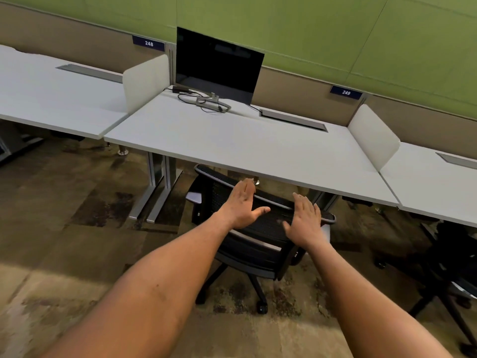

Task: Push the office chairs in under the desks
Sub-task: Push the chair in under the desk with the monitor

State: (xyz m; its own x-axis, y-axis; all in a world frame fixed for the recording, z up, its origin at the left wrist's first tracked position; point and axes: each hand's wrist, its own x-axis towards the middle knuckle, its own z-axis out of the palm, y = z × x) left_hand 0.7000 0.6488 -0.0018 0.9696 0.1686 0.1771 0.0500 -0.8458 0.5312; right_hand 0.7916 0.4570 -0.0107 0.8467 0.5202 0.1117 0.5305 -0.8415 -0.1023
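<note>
Both bare arms reach forward over the black mesh-backed office chair (258, 223), which stands at the front edge of the middle white desk (232, 140), its backrest top just below and in front of the desk edge. The left hand (242, 205) is open, fingers straight and together, thumb spread to the side, lying over the upper left part of the backrest. The right hand (305, 220) is open too, palm down with fingers extended, over the backrest's right side near the top rail. Neither hand grips anything — whether the palms actually press on the mesh or sit just above it cannot be told.

The chair has a dark curved frame around the mesh, a pale armrest pad (194, 197) on its left side, and a black star base on casters (262, 308) resting on mottled brown carpet. Its seat is mostly hidden by the backrest and the arms.

A dark monitor (219, 64) stands at the back of the desk. A second black chair (449, 264) sits to the right, out from the neighbouring desk.
</note>
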